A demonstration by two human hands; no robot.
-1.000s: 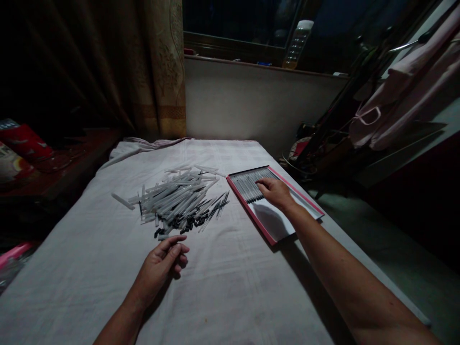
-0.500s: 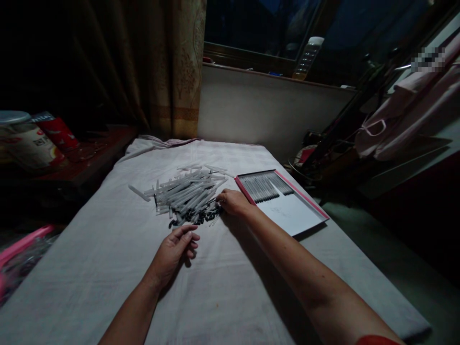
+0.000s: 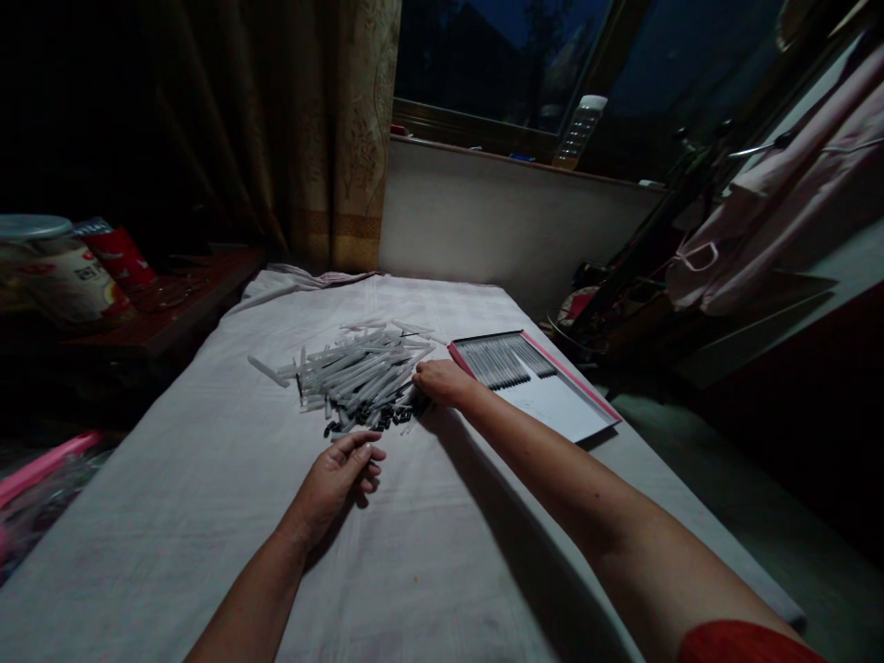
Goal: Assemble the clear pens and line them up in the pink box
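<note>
A heap of translucent pen barrels (image 3: 363, 366) with black ends lies on the white cloth, several loose black pieces (image 3: 387, 419) along its near edge. My right hand (image 3: 440, 381) is at the heap's right side with fingers pinched together; what they hold, if anything, is hidden. Just in front of the heap, my left hand (image 3: 343, 470) rests palm inward, its fingers loosely bent and apart, holding nothing. Right of my right hand lies a shallow box (image 3: 573, 419) with a red edge, where a row of pens (image 3: 494, 362) lines the far part and its white bottom shows nearer.
The cloth-covered table (image 3: 207, 516) drops off at its right edge. To the left, a dark red side table carries a large lidded tub (image 3: 69, 276) and a red container (image 3: 124, 258). A bottle (image 3: 578, 133) stands on the windowsill. A pink handle (image 3: 48, 465) shows at lower left.
The head view has shifted slightly. My right hand remains at the heap's right side, its fingers turned a little. My left hand stays in place, and the pens in the box look the same.
</note>
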